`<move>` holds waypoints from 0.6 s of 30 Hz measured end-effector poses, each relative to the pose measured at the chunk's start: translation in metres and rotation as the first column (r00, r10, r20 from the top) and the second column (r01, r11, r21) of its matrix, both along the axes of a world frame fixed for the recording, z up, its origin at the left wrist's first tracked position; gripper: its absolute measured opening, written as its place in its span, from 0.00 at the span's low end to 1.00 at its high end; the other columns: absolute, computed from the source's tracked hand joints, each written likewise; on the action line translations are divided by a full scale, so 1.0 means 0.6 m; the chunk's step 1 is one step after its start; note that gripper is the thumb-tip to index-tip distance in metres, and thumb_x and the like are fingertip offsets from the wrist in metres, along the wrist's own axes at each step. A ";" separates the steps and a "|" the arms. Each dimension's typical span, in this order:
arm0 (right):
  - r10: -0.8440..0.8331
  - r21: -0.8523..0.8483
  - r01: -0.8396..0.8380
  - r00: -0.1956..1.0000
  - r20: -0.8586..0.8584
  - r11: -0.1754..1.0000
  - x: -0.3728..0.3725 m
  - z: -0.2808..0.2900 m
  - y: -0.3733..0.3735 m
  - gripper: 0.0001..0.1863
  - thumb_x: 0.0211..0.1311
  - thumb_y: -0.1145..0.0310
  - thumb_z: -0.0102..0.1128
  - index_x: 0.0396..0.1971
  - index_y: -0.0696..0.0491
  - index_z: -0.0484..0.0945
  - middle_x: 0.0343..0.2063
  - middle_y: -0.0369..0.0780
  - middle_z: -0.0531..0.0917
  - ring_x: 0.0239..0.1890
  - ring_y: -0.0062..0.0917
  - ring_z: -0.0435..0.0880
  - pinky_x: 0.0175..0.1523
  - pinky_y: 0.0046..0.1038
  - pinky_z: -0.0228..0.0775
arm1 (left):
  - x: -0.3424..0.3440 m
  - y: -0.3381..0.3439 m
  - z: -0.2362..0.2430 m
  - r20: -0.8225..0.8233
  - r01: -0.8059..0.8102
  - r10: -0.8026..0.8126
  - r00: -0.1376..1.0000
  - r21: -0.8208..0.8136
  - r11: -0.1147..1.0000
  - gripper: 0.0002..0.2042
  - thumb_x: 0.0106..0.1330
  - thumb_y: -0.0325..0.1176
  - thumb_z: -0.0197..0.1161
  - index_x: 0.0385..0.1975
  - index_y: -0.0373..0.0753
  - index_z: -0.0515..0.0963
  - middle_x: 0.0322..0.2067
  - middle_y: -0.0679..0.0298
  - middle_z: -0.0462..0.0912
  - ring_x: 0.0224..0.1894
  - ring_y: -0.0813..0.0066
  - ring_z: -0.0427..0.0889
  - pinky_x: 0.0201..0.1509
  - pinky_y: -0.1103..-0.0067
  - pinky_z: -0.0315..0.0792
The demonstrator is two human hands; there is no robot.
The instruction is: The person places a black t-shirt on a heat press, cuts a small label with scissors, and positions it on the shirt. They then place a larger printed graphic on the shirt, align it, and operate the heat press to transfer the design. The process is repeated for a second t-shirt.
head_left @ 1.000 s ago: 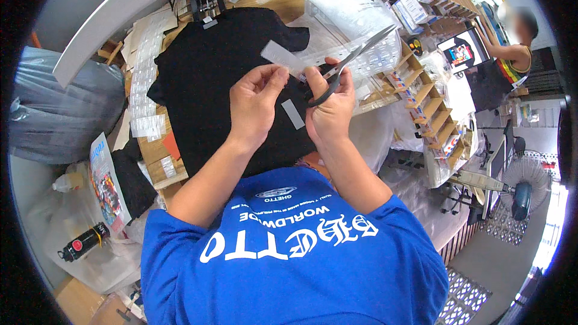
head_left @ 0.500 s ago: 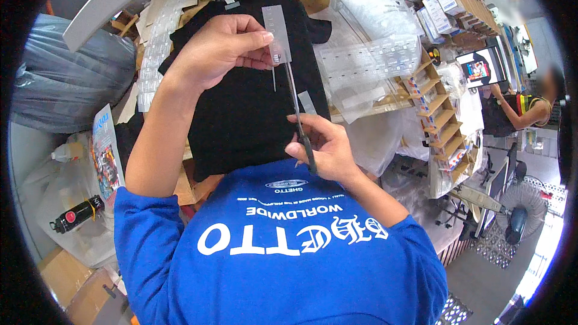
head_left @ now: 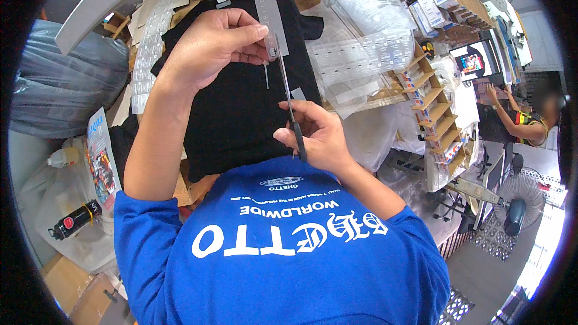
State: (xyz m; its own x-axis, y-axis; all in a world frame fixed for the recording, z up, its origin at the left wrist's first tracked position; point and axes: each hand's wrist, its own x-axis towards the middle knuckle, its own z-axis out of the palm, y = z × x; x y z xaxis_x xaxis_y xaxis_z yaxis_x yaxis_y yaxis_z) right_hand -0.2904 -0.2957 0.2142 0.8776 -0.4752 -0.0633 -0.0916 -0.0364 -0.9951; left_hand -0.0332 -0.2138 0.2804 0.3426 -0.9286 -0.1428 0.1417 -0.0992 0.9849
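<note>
My left hand (head_left: 211,48) is stretched forward over a black garment (head_left: 241,102) and pinches a narrow grey tag strip (head_left: 272,24) between thumb and fingers. My right hand (head_left: 316,135) sits closer to my chest and grips the handles of a pair of scissors (head_left: 290,108). The long blades point up toward the lower end of the strip and meet it near my left thumb. A small cut grey piece (head_left: 298,93) lies on the black fabric beside the blades.
Clear plastic bags and sheets of small labels (head_left: 367,48) lie to the right, with wooden racks of small boxes (head_left: 433,114) beyond. A grey bag (head_left: 54,84) and a dark bottle (head_left: 75,219) are at left. Another person (head_left: 518,117) sits near a screen (head_left: 475,60) at far right.
My left hand has carried the strip from close in front of me out over the garment. My right hand with the scissors dropped toward my chest, blades now pointing up at the strip.
</note>
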 end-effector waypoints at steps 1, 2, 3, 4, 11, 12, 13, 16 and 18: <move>-0.003 0.002 0.003 1.000 0.007 1.000 0.000 -0.001 0.000 0.28 0.55 0.59 0.83 0.50 0.60 0.83 0.23 0.33 0.81 0.25 0.12 0.76 0.31 0.20 0.69 | -0.001 0.000 0.001 -0.014 0.002 -0.002 1.000 -0.018 1.000 0.13 0.73 0.40 0.68 0.40 0.36 0.80 0.37 0.59 0.88 0.39 0.70 0.89 0.50 0.71 0.83; -0.007 0.005 0.007 1.000 0.014 1.000 0.000 -0.002 0.000 0.28 0.56 0.59 0.83 0.50 0.60 0.83 0.22 0.34 0.81 0.25 0.13 0.76 0.31 0.20 0.68 | -0.001 -0.001 0.002 0.001 0.002 -0.002 1.000 0.002 1.000 0.13 0.73 0.40 0.68 0.41 0.36 0.80 0.37 0.59 0.88 0.39 0.70 0.89 0.50 0.71 0.83; -0.004 0.006 0.003 1.000 0.026 1.000 0.000 -0.004 0.000 0.27 0.56 0.59 0.82 0.50 0.60 0.83 0.22 0.34 0.80 0.25 0.13 0.75 0.31 0.20 0.68 | -0.001 -0.001 0.003 0.001 0.005 -0.005 1.000 0.005 1.000 0.13 0.73 0.40 0.68 0.41 0.35 0.80 0.37 0.59 0.88 0.39 0.70 0.89 0.50 0.71 0.83; -0.011 -0.017 0.011 1.000 0.016 1.000 0.000 -0.005 0.000 0.27 0.56 0.59 0.82 0.50 0.59 0.83 0.22 0.34 0.80 0.25 0.13 0.75 0.31 0.20 0.68 | -0.001 -0.002 0.004 -0.012 0.010 -0.010 1.000 -0.009 1.000 0.13 0.73 0.40 0.68 0.41 0.35 0.80 0.37 0.59 0.88 0.39 0.70 0.89 0.50 0.71 0.83; -0.021 -0.069 0.018 0.999 -0.041 0.997 -0.003 -0.007 -0.001 0.26 0.56 0.57 0.82 0.49 0.58 0.84 0.22 0.33 0.79 0.24 0.13 0.74 0.29 0.21 0.67 | -0.012 -0.007 0.010 0.024 -0.003 0.003 1.000 0.011 1.000 0.12 0.73 0.37 0.67 0.41 0.32 0.81 0.36 0.57 0.88 0.38 0.70 0.89 0.49 0.73 0.84; -0.023 -0.065 0.020 0.999 -0.045 0.998 -0.003 -0.006 -0.002 0.27 0.56 0.57 0.82 0.48 0.58 0.84 0.22 0.33 0.79 0.24 0.12 0.73 0.29 0.21 0.67 | -0.016 -0.009 0.011 0.045 -0.008 0.007 0.999 0.025 1.000 0.12 0.72 0.36 0.67 0.41 0.31 0.81 0.36 0.56 0.88 0.39 0.69 0.90 0.49 0.73 0.84; -0.032 -0.048 0.030 0.999 -0.033 0.998 -0.002 -0.005 -0.003 0.27 0.56 0.56 0.82 0.48 0.58 0.83 0.22 0.32 0.78 0.24 0.12 0.73 0.29 0.21 0.66 | -0.021 -0.011 0.011 0.065 -0.011 0.009 0.998 0.039 0.999 0.12 0.72 0.35 0.66 0.41 0.29 0.82 0.36 0.54 0.88 0.39 0.68 0.90 0.50 0.73 0.84; -0.064 -0.019 0.064 0.998 -0.013 0.998 0.000 0.002 -0.009 0.27 0.56 0.55 0.82 0.48 0.58 0.83 0.22 0.31 0.77 0.24 0.12 0.72 0.29 0.20 0.64 | -0.038 -0.020 0.010 0.121 0.026 -0.032 0.992 0.050 0.998 0.11 0.72 0.34 0.66 0.40 0.28 0.82 0.36 0.54 0.89 0.39 0.70 0.90 0.50 0.75 0.84; -0.083 -0.030 0.083 0.996 -0.014 0.996 0.002 0.005 -0.013 0.27 0.57 0.55 0.82 0.49 0.58 0.83 0.22 0.30 0.76 0.24 0.11 0.71 0.29 0.19 0.64 | -0.045 -0.025 0.010 0.150 0.011 -0.021 0.988 0.065 0.998 0.11 0.71 0.33 0.66 0.40 0.28 0.83 0.35 0.55 0.90 0.39 0.71 0.90 0.50 0.76 0.84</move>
State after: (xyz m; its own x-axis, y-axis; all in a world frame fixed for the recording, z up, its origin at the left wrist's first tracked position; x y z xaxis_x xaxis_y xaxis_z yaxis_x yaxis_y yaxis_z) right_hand -0.2894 -0.3035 0.2170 0.8340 -0.5484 -0.0612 -0.1106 -0.0574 -0.9922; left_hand -0.0601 -0.2290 0.2865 0.3497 -0.9247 -0.1503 -0.0098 -0.1640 0.9864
